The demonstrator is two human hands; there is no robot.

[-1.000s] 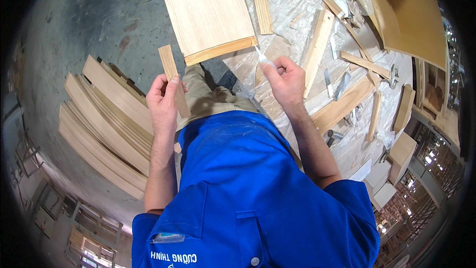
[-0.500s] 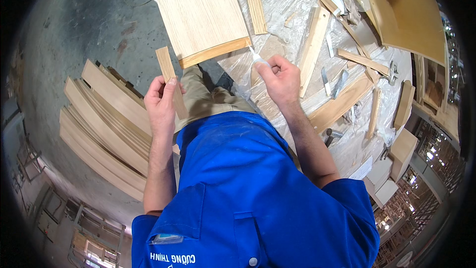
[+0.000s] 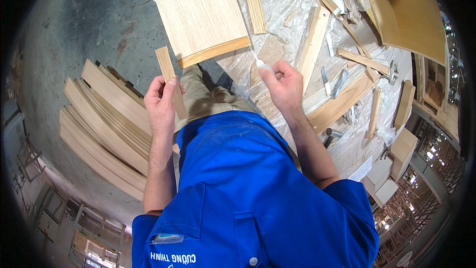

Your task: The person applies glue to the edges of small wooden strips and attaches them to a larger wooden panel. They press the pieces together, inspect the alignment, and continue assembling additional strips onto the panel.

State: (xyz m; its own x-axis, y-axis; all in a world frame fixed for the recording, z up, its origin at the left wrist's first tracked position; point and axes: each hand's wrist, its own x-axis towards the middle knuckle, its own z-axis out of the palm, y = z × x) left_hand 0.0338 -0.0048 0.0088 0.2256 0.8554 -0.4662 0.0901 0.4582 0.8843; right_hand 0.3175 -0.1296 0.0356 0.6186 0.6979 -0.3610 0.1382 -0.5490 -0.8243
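My left hand grips a narrow wood strip, thumb on its face, its far end pointing up and away. Closed round a small white glue bottle with a thin pointed nozzle is my right hand. The nozzle tip lies just off the right end of the darker near edge of a pale wood panel. That edge looks glossy, as if wet. Most of the bottle is hidden in my palm.
Left of me, several long pale boards lie stacked. On the plastic-wrapped surface at right are a holed wood strip, a flat wood piece, a clamp-like metal tool and offcuts. A large tan panel rises far right.
My right hand has drawn the glue bottle slightly right and toward me, so its nozzle has come away from the panel's corner. The left hand and its strip stay nearly still.
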